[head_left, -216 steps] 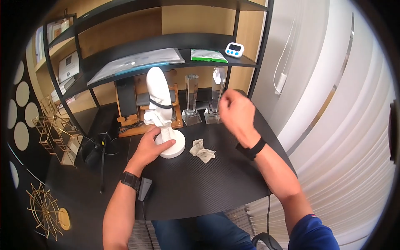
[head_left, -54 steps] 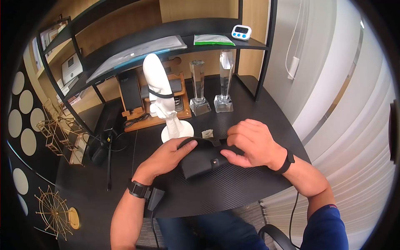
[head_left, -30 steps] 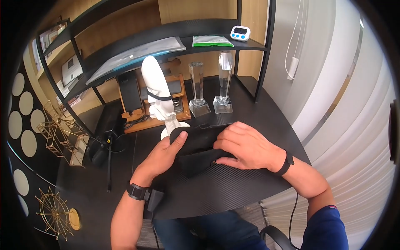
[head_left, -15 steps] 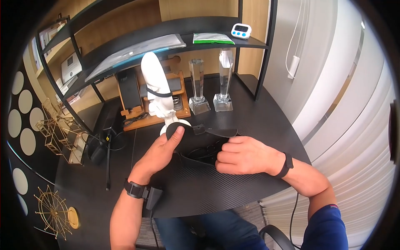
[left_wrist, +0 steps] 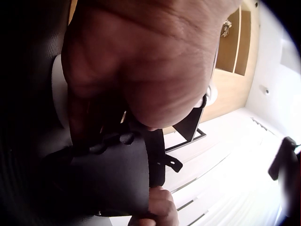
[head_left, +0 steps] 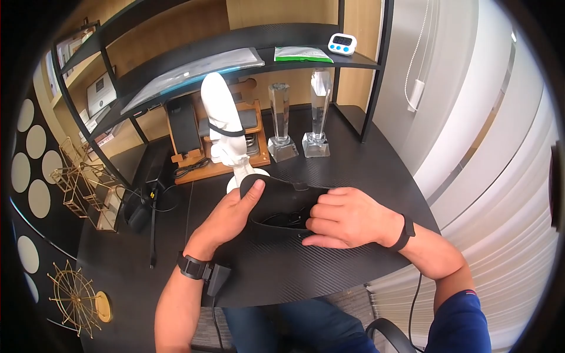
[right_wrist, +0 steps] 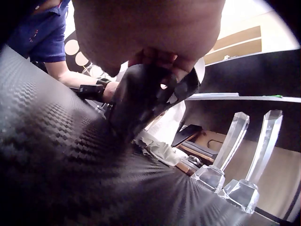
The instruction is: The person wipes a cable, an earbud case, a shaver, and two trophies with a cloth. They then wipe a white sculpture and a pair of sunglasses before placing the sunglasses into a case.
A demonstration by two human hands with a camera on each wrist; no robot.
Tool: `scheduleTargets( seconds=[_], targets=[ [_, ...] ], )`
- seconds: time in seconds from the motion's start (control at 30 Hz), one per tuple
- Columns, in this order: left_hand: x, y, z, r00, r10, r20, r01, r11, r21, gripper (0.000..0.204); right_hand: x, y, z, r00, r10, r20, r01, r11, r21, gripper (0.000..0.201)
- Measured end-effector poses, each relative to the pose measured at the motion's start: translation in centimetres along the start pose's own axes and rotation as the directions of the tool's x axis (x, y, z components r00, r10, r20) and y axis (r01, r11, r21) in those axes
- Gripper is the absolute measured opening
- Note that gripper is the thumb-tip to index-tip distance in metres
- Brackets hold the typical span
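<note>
A black glasses case is held up over the desk with its flap raised and its mouth facing me. Thin dark shapes like folded glasses show inside. My left hand grips the case's left end, thumb on the flap. My right hand has its curled fingers at the right end, reaching into the opening, with the thumb low along the front. From the left wrist view, the case hangs below the left palm. A crumpled grey cloth lies behind the case in the right wrist view.
Just behind stands a white sculpted stand with a black band. Two crystal trophies are farther right. A wooden organizer sits under the black shelf. At left are a gold wheel ornament and cables.
Earlier the left hand held the white stand's base and the cloth lay bare. The glasses case then appeared in both hands, its flap was lifted, and the right fingers moved into its mouth.
</note>
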State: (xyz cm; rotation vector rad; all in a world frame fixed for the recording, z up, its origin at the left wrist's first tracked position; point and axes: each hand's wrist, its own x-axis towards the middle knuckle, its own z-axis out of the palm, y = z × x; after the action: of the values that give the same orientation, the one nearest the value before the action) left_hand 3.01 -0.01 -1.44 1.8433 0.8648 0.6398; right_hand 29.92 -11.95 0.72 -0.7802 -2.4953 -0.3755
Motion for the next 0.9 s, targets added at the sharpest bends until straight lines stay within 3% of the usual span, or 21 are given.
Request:
scheduleTargets(
  seconds=[0.13,0.2,0.3,0.4,0.6,0.9],
  targets=[
    [-0.2,0.2,0.1,0.998,0.032,0.053,-0.032,0.999,0.011,0.072,-0.2,0.2,0.0,0.997,0.043,-0.059,-0.041,0.998,0.045,0.024],
    [-0.4,0.6,0.3,0.996,0.056,0.065,-0.057,0.998,0.011,0.074,-0.4,0.1,0.3,0.980,0.152,-0.124,-0.147,0.988,0.051,0.018],
    [-0.6,1.2,0.2,0.994,0.010,0.111,-0.015,0.999,0.043,0.074,-0.4,0.1,0.1,0.968,0.206,-0.145,-0.199,0.978,0.059,0.016],
    [-0.4,0.8,0.2,0.990,0.008,0.139,-0.015,0.999,0.050,0.074,-0.6,0.5,0.4,0.962,0.203,-0.182,-0.191,0.978,0.083,0.016],
    [-0.2,0.0,0.4,0.985,-0.001,0.172,-0.009,0.998,0.056,0.074,-0.5,0.9,0.1,0.952,0.287,-0.102,-0.266,0.947,0.180,0.017],
    [-0.7,1.1,0.7,0.986,0.028,0.166,-0.032,0.999,0.019,0.073,-0.5,0.9,-0.2,0.963,0.268,-0.033,-0.260,0.952,0.161,0.018]
  ],
)
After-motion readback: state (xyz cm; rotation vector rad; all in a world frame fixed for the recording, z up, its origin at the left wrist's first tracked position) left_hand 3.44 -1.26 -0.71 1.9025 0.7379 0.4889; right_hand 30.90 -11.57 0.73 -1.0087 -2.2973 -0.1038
